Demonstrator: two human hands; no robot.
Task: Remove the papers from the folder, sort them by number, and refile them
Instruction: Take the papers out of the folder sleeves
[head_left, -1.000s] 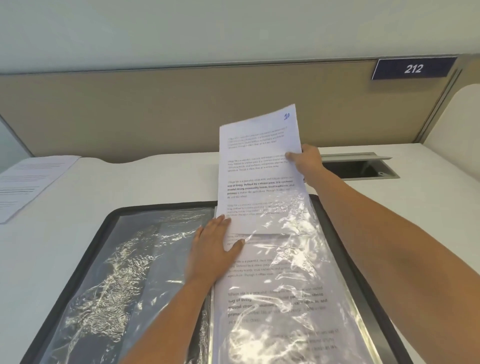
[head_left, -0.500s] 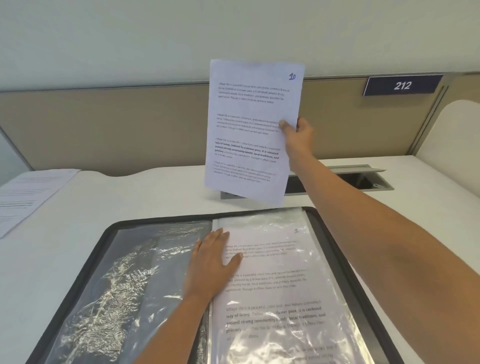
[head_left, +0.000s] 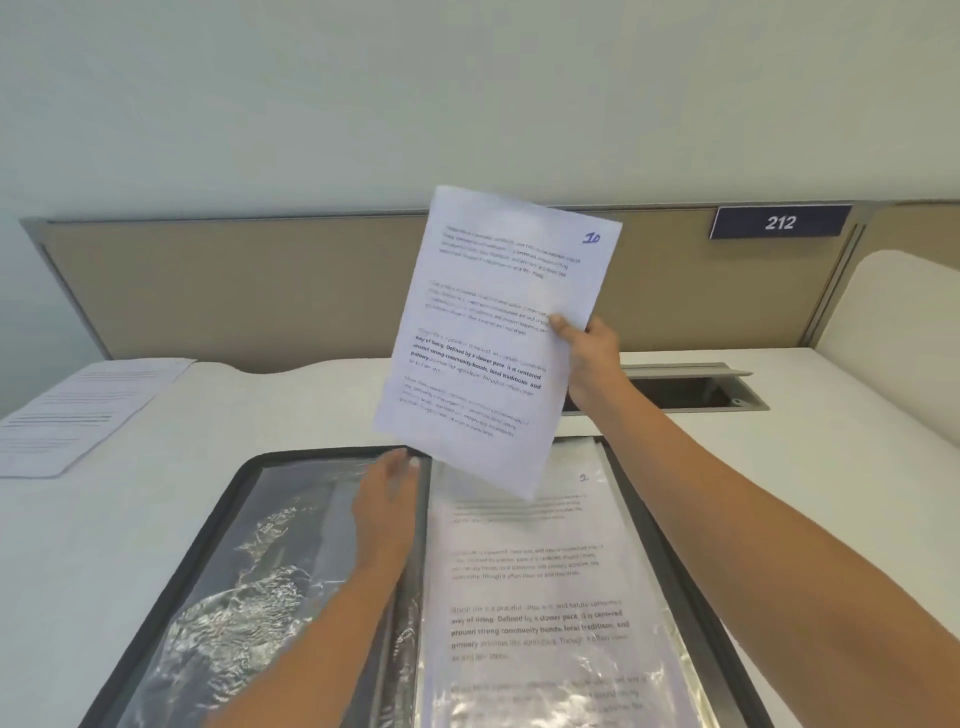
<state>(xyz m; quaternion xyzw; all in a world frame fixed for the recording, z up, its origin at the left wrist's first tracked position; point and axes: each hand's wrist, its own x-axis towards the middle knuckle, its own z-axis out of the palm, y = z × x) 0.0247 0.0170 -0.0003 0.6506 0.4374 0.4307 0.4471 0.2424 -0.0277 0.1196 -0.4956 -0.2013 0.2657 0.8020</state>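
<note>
Your right hand (head_left: 587, 353) pinches the sheet marked 10 (head_left: 493, 338) at its right edge, thumb on the printed face and the other fingers hidden behind it. The sheet hangs in the air above the far end of the folder (head_left: 670, 577), tilted, with its text and the handwritten number toward you. That angle probably serves to let you read the number before choosing where the page goes.

The folder lies open and flat on the desk (head_left: 130, 545) in front of you. On its right side a clear sleeve (head_left: 545, 691) holds the sheet marked 2 (head_left: 540, 571), so at least one paper remains to be pulled. On the left side the empty sleeves (head_left: 249, 597) lie crumpled and shiny.

Your left hand (head_left: 387, 504) reaches out over those empty sleeves, just beside the spine, with the fingers straight and close together. It is blurred, and I cannot tell whether it presses on the plastic or hovers just above it. A hand laid there would stop the folder from sliding and hold the turned sleeves down while you draw out the next page.

A stack of loose papers (head_left: 78, 410) sits on the far left of the desk, well apart from the folder. It looks like the pile for removed pages, and the held sheet would most likely join it.
</note>
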